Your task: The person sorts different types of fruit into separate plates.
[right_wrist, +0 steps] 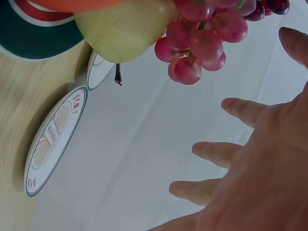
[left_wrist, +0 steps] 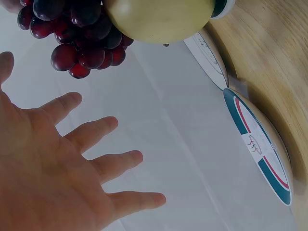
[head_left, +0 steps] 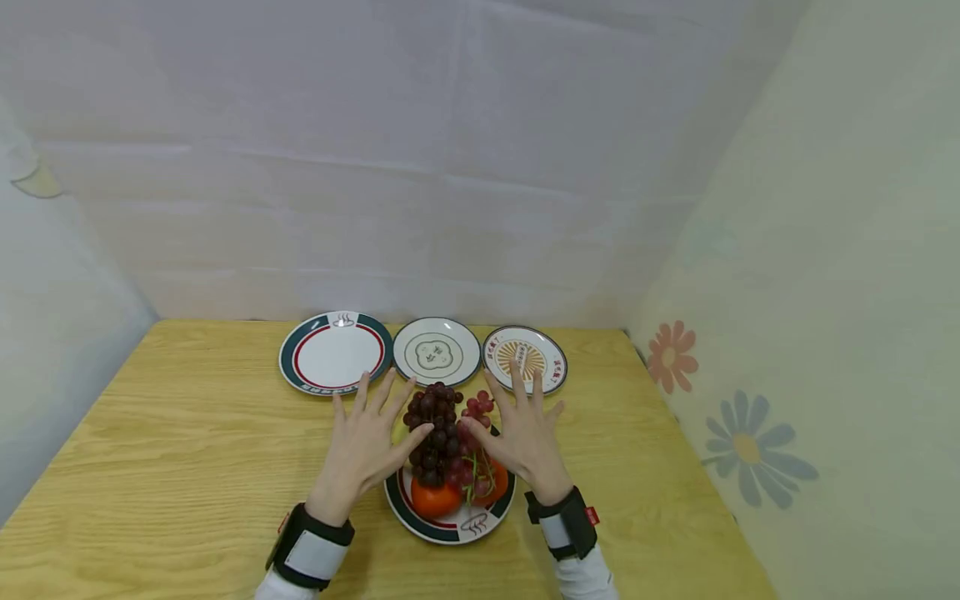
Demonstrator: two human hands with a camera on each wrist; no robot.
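Note:
My left hand [head_left: 367, 448] hovers with fingers spread at the left side of a fruit-filled plate [head_left: 450, 537]. On the opposite side my right hand [head_left: 525, 440] is spread the same way, and neither hand holds anything. A bunch of dark purple grapes [head_left: 431, 425] lies between the two thumbs. Beside it is a bunch of red grapes [head_left: 480, 408] with green stems. Two orange-red round fruits [head_left: 435, 498] sit at the plate's near side. A pear [right_wrist: 125, 29] shows in the right wrist view, and a yellowish fruit [left_wrist: 161, 19] in the left; from above both are mostly hidden.
Behind the fruit, three plates stand in a row: a large green-rimmed plate [head_left: 337, 354], a white plate with a central design [head_left: 402, 354], and a smaller plate with a sunburst pattern [head_left: 553, 375]. The wooden table [head_left: 187, 467] meets white cloth [head_left: 375, 225] at the back.

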